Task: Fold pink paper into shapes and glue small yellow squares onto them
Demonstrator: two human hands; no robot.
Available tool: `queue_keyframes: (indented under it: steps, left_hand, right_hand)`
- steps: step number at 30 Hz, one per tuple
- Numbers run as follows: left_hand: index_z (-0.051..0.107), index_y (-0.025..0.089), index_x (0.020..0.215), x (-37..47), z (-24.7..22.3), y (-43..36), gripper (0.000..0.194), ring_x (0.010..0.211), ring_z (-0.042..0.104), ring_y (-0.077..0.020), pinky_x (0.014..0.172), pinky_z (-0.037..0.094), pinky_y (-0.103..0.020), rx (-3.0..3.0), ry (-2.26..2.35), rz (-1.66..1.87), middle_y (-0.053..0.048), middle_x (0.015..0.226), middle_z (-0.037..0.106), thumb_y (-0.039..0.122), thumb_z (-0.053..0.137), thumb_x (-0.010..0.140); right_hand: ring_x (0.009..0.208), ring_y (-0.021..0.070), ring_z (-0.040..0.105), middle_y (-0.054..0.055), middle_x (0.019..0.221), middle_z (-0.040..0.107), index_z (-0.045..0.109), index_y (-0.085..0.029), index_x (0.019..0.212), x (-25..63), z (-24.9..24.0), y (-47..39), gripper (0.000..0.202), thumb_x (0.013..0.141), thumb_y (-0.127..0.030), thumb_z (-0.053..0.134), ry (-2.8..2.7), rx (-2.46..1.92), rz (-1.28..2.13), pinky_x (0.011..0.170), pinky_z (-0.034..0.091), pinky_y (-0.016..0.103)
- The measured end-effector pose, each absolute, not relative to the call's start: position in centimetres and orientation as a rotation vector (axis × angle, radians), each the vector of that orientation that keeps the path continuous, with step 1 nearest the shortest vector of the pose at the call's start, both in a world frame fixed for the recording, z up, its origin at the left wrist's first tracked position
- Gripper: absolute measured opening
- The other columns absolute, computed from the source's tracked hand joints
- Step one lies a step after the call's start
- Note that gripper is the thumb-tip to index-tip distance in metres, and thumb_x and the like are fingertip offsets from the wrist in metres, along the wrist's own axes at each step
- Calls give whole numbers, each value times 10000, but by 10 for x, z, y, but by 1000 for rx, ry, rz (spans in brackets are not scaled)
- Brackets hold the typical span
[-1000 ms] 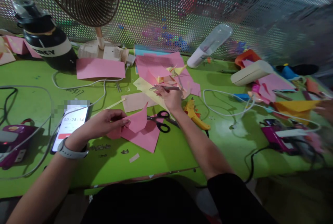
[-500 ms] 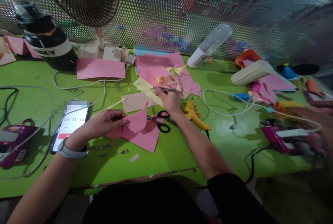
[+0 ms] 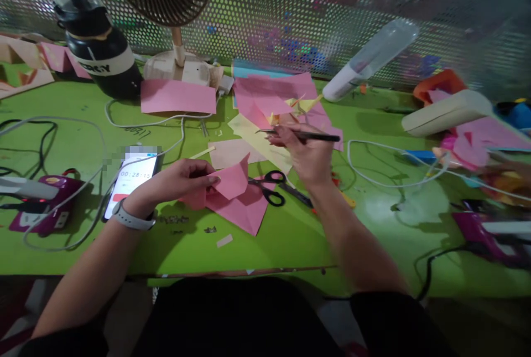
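Note:
My left hand (image 3: 193, 175) pinches a folded piece of pink paper (image 3: 232, 180) between thumb and fingers. Another pink sheet (image 3: 249, 218) lies beneath it on the green table. In my right hand (image 3: 305, 149) are dark, slim tweezers (image 3: 319, 136), their thin tip pointing left above pale yellow paper (image 3: 249, 131). Black-handled scissors (image 3: 274, 196) rest between my hands, the blades partly under the folded pink paper. A black-handled cutter (image 3: 296, 195) lies beside my right wrist. My right forearm hides most of a yellow glue gun (image 3: 347, 200).
A phone (image 3: 135, 177) with a running timer lies left. Behind stand a fan (image 3: 178, 52), a black bottle (image 3: 103, 58) and a tilted clear bottle (image 3: 373, 58). White cables (image 3: 352, 171) cross the table. Purple power strips (image 3: 52, 207) sit at both sides. Another person's hand (image 3: 512, 171) appears right.
My right hand has lifted and turned, bringing the tweezers up and right, away from the papers. My left hand still pinches the pink paper. The whole view has shifted slightly.

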State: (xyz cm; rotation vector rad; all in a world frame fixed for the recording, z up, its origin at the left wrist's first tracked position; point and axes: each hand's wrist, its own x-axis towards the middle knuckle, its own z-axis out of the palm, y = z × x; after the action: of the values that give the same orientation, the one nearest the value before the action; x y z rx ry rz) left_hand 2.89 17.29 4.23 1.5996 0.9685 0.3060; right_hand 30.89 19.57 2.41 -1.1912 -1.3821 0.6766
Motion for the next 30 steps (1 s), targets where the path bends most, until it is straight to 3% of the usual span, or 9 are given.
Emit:
queue_keyframes:
  steps: [7, 12, 18, 30]
  left_hand:
    - [664, 158, 926, 31, 40, 172, 318, 738, 594, -136, 658, 472, -256, 1508, 954, 320, -35, 845, 667, 471, 614, 910]
    - [668, 155, 913, 33, 41, 170, 284, 670, 539, -109, 569, 420, -220, 1500, 957, 347, -15, 793, 633, 432, 612, 918]
    - [672, 147, 891, 34, 41, 170, 303, 687, 542, -117, 579, 428, -221, 1501, 955, 369, -17, 787, 625, 446, 624, 903]
    - [685, 142, 905, 33, 41, 170, 307, 665, 528, -101, 559, 407, -208, 1508, 926, 389, -9, 781, 627, 444, 631, 895]
  right_hand:
    - [711, 185, 753, 9, 859, 789, 781, -286, 967, 288, 56, 126, 115, 871, -303, 719, -1720, -1101, 784, 624, 633, 316]
    - [600, 163, 726, 3, 805, 789, 795, -284, 935, 278, 59, 119, 119, 898, -301, 684, -1927, -1068, 593, 538, 581, 290]
    - [583, 147, 720, 2, 800, 790, 785, -265, 965, 277, 59, 119, 126, 883, -216, 703, -1994, -976, 439, 519, 561, 262]
    - [703, 160, 763, 13, 880, 797, 771, -215, 1017, 279, 59, 113, 190, 841, -149, 741, -2027, -889, 343, 666, 637, 233]
